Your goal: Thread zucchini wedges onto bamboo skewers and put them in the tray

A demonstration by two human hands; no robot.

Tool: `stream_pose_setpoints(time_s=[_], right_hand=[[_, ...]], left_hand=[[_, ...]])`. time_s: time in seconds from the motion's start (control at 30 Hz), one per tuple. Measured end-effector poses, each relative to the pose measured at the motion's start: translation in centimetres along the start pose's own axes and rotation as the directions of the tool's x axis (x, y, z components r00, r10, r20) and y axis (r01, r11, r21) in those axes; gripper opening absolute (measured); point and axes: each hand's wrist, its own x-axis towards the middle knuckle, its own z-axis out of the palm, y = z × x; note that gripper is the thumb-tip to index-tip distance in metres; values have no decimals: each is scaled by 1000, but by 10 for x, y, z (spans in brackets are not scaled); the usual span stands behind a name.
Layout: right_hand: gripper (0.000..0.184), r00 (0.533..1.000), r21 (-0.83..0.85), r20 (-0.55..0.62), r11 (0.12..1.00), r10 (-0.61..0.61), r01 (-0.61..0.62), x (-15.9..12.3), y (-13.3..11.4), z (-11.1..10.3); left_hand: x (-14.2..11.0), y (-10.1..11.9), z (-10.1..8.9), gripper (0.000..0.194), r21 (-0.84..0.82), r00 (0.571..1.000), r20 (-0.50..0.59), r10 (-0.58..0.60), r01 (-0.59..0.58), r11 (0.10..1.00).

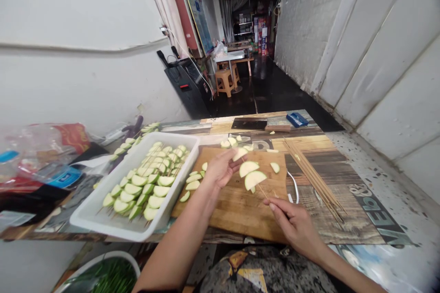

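I hold a skewer over the cutting board.
At the near right, my right hand pinches the skewer's near end; two green-edged slices sit along it. Farther left, my left hand grips another slice. A crooked push could split that slice or send the point into my left hand. The cleaver lies beyond.

Two grips: left grip, right grip. Right grip's skewer: two slices plain; left grip, one slice. One board; one slice near right edge, several at left. One tray, slices too crowded to count. One knife. One blue pack. Loose skewers: several, overlapping. One tub. Two stools.
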Motion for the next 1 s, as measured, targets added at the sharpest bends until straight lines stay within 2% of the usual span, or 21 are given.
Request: stream_pose_setpoints(time_s=[0.87,1.0], right_hand=[[28,998,-27,-56,1000,-4,2,2,0,1],[28,992,-49,-122,999,-14,8,6,2,0]], left_hand=[[-7,-7,9,10,25,1000,20,4,-4,1000],[-12,-14,8,17,-52,992,120,39,-33,998]])
